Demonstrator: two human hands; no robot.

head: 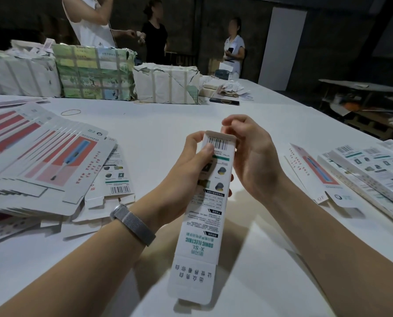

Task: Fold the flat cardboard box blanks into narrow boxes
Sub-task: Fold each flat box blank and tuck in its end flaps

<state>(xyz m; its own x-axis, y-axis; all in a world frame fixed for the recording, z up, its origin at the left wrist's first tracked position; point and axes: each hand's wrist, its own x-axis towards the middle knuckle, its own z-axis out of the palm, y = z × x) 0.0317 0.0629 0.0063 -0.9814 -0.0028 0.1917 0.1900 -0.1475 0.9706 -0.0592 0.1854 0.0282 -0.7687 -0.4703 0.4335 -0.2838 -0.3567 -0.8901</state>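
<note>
We held a long narrow white cardboard box (204,209), printed with green lettering and a barcode, above the white table (168,129), with its far end up at twelve o'clock and its open near flap hanging toward six. Our left hand (186,175), with a grey mesh watch band (133,223) at the wrist, gripped the box's upper part from nine o'clock, the thumb pressed on the barcode. Our right hand (250,156) curled around the far end from three o'clock, fingertips pinching at the top flap; how that flap sat behind the fingers we could not make out, and the box's far side was hidden by both hands.

At nine o'clock a fanned stack of flat red-and-white box blanks (44,161) ran off the left edge. At three o'clock a row of finished narrow white boxes (364,175) was cut off by the right edge. Bare table lay open between the two piles and beyond our hands toward twelve, up to taped paper-wrapped bundles (95,74). Three people (155,35) stood behind them, dim and blurred. The table's right edge ran diagonally from one o'clock to three.
</note>
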